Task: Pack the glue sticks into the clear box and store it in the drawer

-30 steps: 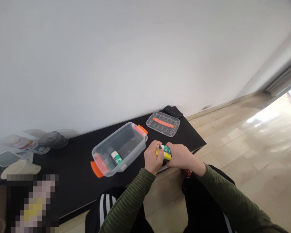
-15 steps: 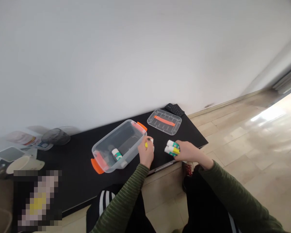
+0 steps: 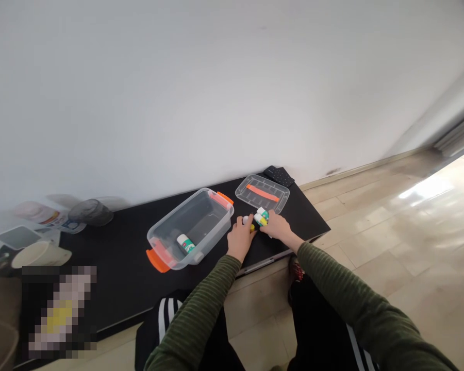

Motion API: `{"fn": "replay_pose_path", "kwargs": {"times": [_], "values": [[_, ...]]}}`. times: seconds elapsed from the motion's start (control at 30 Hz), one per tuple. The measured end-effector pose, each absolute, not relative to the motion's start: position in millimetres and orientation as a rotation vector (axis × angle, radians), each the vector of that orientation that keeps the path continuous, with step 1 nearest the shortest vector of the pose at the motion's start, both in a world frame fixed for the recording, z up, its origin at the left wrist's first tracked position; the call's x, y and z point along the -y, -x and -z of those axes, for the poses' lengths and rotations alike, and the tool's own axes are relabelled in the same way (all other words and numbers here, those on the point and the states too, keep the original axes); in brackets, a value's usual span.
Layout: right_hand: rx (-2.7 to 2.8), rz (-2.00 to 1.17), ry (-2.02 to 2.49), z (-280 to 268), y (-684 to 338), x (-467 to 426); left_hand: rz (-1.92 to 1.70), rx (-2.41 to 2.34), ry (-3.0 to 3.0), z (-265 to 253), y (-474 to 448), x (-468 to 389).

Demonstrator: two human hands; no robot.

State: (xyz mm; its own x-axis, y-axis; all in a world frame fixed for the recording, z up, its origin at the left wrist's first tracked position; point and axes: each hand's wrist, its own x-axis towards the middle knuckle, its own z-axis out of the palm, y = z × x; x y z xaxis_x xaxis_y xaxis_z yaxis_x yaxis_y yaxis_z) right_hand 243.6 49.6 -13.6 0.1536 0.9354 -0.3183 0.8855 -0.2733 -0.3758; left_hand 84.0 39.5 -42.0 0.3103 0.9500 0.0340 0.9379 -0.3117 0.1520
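Note:
My right hand [image 3: 279,225] is closed round several glue sticks [image 3: 262,216] with white caps and green and yellow labels. Close beside it, my left hand [image 3: 240,239] is closed on a small white and yellow piece [image 3: 252,227], probably a glue stick, mostly hidden by the fingers. Both hands are just right of a clear plastic box [image 3: 213,238] with orange clips and no lid on it. Inside the box lies one green and white glue stick [image 3: 186,243]. Behind the hands, the clear lid [image 3: 251,196] with its orange handle lies flat.
The black table [image 3: 123,268] runs along a white wall. At its left stand a white cup [image 3: 38,255], a dark mesh-like holder [image 3: 90,212] and a bottle lying on its side [image 3: 42,215]. A dark dotted item [image 3: 283,176] lies at the far right corner.
My right hand has moved left with the glue sticks, up close to my left hand. My left hand has shifted slightly right, away from the box.

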Motion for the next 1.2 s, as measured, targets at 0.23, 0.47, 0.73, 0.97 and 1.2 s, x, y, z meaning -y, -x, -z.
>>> {"fn": "replay_pose_path", "kwargs": {"times": [0.23, 0.47, 0.73, 0.97, 1.2], "values": [[1.937, -0.550, 2.201, 29.3, -225.6, -52.1, -0.232, -1.769, -2.464, 39.5, -71.3, -36.3], [2.020, -0.146, 2.167, 39.6, -218.4, -49.5, -0.360, -1.618, -2.614, 34.6, -52.8, -19.2], [1.903, -0.026, 2.084, 47.4, -212.1, -57.2, -0.949, -1.607, -2.684, -14.3, -8.0, -1.2], [1.865, 0.044, 2.049, 65.7, -210.0, -67.4, -0.761, -1.886, -2.483, -24.3, 37.3, 0.9], [1.721, -0.005, 1.952, 69.6, -190.0, -78.1, -0.676, -1.754, -2.603, -21.7, 42.4, 23.0]]}}
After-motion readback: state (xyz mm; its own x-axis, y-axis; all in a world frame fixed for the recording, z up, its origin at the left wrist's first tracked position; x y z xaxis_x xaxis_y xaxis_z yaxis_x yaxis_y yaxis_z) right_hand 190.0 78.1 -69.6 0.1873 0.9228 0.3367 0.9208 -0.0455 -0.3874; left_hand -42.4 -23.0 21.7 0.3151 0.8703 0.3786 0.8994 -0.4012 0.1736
